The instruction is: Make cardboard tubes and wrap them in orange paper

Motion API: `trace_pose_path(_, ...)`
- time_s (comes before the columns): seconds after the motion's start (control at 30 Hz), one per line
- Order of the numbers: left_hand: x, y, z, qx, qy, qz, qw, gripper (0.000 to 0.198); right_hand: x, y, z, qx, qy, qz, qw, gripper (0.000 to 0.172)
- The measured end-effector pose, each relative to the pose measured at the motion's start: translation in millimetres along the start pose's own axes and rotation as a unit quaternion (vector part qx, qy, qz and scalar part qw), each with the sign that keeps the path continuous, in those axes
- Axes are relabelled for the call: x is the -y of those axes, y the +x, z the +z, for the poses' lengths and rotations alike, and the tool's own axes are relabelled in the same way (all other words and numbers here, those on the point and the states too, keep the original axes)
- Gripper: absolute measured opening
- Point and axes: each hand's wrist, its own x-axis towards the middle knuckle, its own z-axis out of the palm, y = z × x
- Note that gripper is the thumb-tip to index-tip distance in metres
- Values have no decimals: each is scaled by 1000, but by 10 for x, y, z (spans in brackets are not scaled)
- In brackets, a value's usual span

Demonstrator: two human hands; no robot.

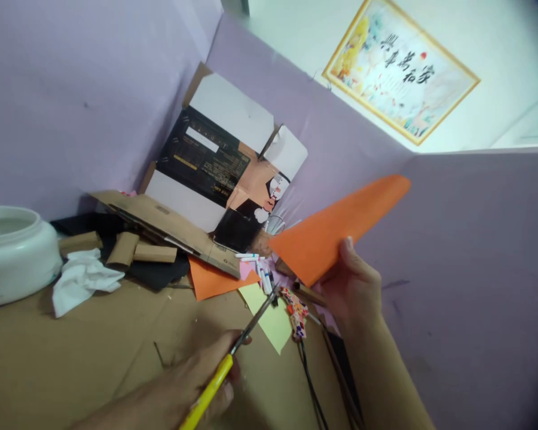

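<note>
My left hand [210, 370], low in the middle of the head view, is closed around a pair of scissors. Its yellow handle [210, 391] crosses in front of the fingers, and the metal blades [257, 319] point up and right. On the right, my right hand [354, 286] pinches a folded or rolled sheet of orange paper [336, 227], thumb on the near face and the other fingers mostly hidden behind. The orange paper is raised above the table, apart from the blade tips. Below it lie a patterned, colourful piece [296, 313] and yellow-green paper [273, 325].
Several white markers [264, 278] lie near another orange sheet [206, 283]. Flattened cardboard [170, 230] and an opened printed box [206, 158] lean at the back. Cardboard tubes [123, 249], crumpled white tissue [83, 278] and a white pot [22, 263] stand left. Black cables [309, 376] run at right.
</note>
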Motion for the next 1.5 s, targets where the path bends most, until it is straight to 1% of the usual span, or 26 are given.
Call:
trace_pose_path(0.07,-105,15,-101,0,7,-4,1000,59,-8,-55,23,5,1,18,1000,24)
trace_pose_path(0.13,-197,32,-162,-5,11,-14,1000,63,-49,-119,36,11,-1,45,999,29)
trace_pose_path(0.27,-318,42,-162,-10,31,-38,999,64,-214,-268,26,12,9,80,997,36)
trace_pose_path(0.37,-385,14,-167,-13,44,-25,999,67,-364,-375,-36,15,42,89,995,36)
trace_pose_path(0.43,-411,-11,-198,0,54,-2,999,64,-452,-435,-102,6,76,100,992,33)
trace_pose_path(0.57,-353,-6,-240,21,136,39,990,57,-568,-522,-243,-38,136,124,982,30)
trace_pose_path(0.63,-283,26,-219,16,177,43,983,58,-600,-546,-302,-55,152,130,978,31)
trace_pose_path(0.7,-233,51,-183,18,193,41,980,58,-622,-562,-353,-65,159,136,976,32)
trace_pose_path(0.77,-234,52,-155,21,229,37,973,59,-639,-574,-390,-68,160,137,975,32)
trace_pose_path(0.93,-362,11,-139,47,380,30,923,64,-663,-593,-400,-58,171,125,976,28)
trace_pose_path(1.03,-335,45,-130,77,428,6,900,67,-666,-596,-375,-53,180,113,976,27)
trace_pose_path(1.1,-273,82,-119,92,452,1,887,67,-670,-596,-367,-49,182,111,976,27)
trace_pose_path(1.23,-201,115,-108,95,481,-14,872,66,-692,-592,-378,-35,177,102,978,23)
trace_pose_path(1.33,-221,109,-107,87,482,-17,872,64,-708,-589,-390,-24,161,94,982,23)
trace_pose_path(1.5,-229,88,-118,74,479,-5,875,61,-711,-597,-394,-31,156,97,982,27)
